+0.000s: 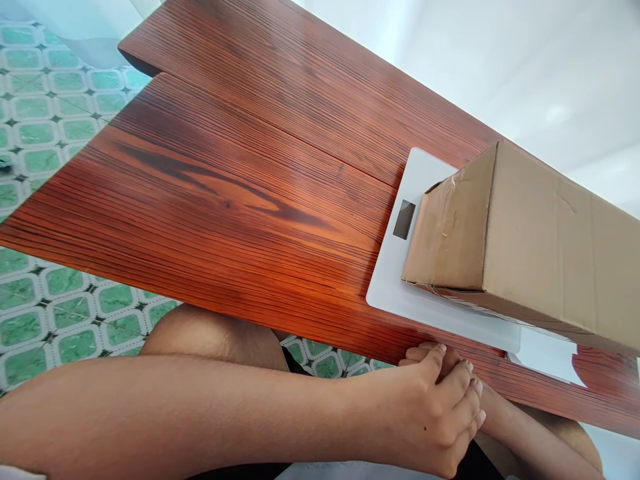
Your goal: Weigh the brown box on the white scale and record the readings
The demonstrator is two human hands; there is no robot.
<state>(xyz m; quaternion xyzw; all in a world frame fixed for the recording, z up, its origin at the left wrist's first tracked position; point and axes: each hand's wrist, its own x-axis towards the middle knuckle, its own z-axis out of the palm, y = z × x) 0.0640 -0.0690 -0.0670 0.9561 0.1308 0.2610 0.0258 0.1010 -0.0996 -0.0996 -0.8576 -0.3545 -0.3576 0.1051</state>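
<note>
My left hand [445,407] is folded over my right hand [420,352] at the table's near edge, its fingers wrapped across it. Only some fingers of the right hand show past the left one; the rest is covered, so how far it is closed cannot be seen. No object shows in either hand. Just beyond them on the table lies a flat white digital scale [395,287] with a dark display [405,220]. A brown cardboard box [540,233] rests on the scale and overhangs it to the right.
The glossy reddish-brown wooden table [240,167] has a slanted left end with a step in it. Sheets of white paper [547,357] lie partly beneath the box. White curtain fabric [480,60] hangs behind; green patterned floor tiles [65,300] show at left.
</note>
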